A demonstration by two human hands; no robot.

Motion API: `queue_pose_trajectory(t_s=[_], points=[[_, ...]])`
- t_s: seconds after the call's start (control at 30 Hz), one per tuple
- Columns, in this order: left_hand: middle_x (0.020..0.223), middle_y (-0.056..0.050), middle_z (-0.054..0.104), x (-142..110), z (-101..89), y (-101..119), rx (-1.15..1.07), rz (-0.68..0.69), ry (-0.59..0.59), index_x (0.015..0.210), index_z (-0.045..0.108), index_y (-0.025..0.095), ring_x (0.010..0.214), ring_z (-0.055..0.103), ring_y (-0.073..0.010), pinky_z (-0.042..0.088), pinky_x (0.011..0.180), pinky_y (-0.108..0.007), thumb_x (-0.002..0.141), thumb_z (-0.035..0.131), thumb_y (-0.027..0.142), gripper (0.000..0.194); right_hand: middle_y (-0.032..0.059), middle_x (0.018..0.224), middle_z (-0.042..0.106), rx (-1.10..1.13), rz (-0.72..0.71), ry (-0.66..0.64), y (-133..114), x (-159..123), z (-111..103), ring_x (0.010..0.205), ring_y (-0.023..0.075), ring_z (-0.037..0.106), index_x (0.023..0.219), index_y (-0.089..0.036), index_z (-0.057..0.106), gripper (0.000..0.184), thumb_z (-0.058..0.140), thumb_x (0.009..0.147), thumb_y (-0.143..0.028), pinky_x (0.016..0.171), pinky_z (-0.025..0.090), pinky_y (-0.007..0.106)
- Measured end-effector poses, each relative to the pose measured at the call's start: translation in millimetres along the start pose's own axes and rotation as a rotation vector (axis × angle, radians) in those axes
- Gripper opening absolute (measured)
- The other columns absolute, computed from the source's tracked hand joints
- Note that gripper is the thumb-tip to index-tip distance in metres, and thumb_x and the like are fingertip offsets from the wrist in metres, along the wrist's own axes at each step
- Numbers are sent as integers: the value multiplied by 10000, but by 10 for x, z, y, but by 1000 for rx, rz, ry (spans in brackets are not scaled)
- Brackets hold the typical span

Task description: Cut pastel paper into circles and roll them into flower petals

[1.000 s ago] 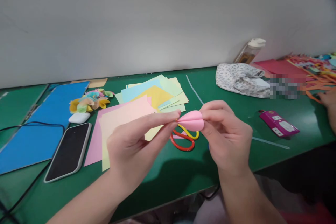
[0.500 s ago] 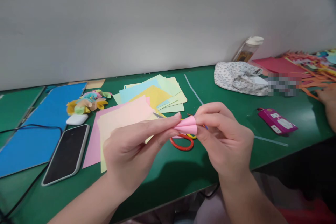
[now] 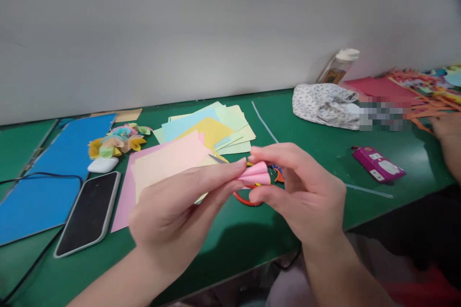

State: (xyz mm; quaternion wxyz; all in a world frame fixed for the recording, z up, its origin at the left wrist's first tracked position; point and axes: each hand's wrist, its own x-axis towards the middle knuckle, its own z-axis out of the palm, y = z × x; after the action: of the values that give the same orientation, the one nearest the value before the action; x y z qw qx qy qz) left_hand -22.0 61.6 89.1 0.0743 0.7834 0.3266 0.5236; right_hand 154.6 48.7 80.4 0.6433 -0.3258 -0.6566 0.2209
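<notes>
A small folded piece of pink paper [image 3: 257,173], flared at its right end, is pinched between thumb and fingers of my left hand [image 3: 180,201]. My right hand [image 3: 302,192] is beside its flared end, thumb and index finger spread apart above and below it, with nothing gripped. Behind and below the pink paper lie scissors [image 3: 248,200] with red-orange handles, partly hidden by my hands; a blade tip shows above my left fingers. Under and left of my left hand are sheets of cream paper [image 3: 162,163] and pink paper [image 3: 124,201].
On the green table [image 3: 230,249] lie blue and yellow sheets [image 3: 209,129], a paper flower cluster [image 3: 120,140], a white case [image 3: 103,165], a phone [image 3: 90,216], a blue board [image 3: 43,187], a patterned cloth pouch [image 3: 320,105], a bottle [image 3: 338,66] and a purple packet [image 3: 378,163]. Another person's arm [image 3: 448,139] rests at right.
My right thumb and fingers have come off the flared end of the pink paper and spread apart. My left hand still pinches the paper. The view has shifted slightly.
</notes>
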Motion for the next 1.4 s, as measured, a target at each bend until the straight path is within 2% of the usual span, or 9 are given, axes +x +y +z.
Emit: queue_pose_trajectory(t_s=[0.13,0.2,0.3,0.5,0.77,0.93,1.07,1.2,1.4], points=[[977,133,774,-6,23,66,-7,-48,27,1168,689,395,789,749,-111,611,710,-176,802,739,105,470,3,925,754,-2,-6,25,-51,-5,19,826,162,677,1023,-273,742,204,747,843,-177,746,578,323],[956,121,778,-3,29,86,1,-97,47,1121,715,390,768,750,-117,614,688,-180,798,747,120,421,-7,887,745,12,14,36,-73,1,22,799,145,666,980,-262,747,189,750,834,-143,717,572,297],[943,109,782,22,20,82,-45,-118,0,1083,734,389,737,753,-128,621,640,-184,792,761,159,372,-24,857,732,25,32,42,-90,9,21,794,123,651,943,-250,749,183,755,822,-112,706,557,263],[868,112,784,54,8,58,-75,-188,-12,984,761,391,644,741,-131,606,536,-180,779,774,177,297,-24,845,732,48,53,54,-93,12,35,779,127,650,914,-247,751,184,762,809,-97,701,555,273],[892,196,769,62,3,108,-136,-178,-44,978,741,386,718,728,-31,569,691,-51,795,757,127,317,-20,850,742,77,60,41,-86,21,38,795,108,660,892,-208,746,162,747,812,-67,730,548,234],[906,216,764,41,-4,126,-66,-206,-40,993,723,388,729,719,-11,539,687,-21,785,772,157,315,-36,831,730,106,83,59,-83,20,34,795,91,653,874,-218,753,166,774,790,-77,737,534,194],[865,176,769,49,-18,120,-8,-110,-57,958,714,333,721,713,-25,541,700,-45,801,749,142,249,-40,848,732,146,89,42,-50,19,26,810,97,656,903,-240,764,210,783,780,-71,752,538,204],[905,111,773,91,-69,119,50,30,-142,972,679,261,748,707,-44,547,748,-80,832,684,100,213,-26,844,738,115,39,7,-30,28,-10,807,116,660,931,-245,773,204,771,798,-90,753,544,237],[894,86,774,103,-112,144,70,17,-215,928,655,245,725,694,-39,541,781,-93,896,603,144,118,4,804,735,137,-3,-3,-14,40,-39,776,125,664,884,-178,771,126,759,807,-81,722,547,257]])
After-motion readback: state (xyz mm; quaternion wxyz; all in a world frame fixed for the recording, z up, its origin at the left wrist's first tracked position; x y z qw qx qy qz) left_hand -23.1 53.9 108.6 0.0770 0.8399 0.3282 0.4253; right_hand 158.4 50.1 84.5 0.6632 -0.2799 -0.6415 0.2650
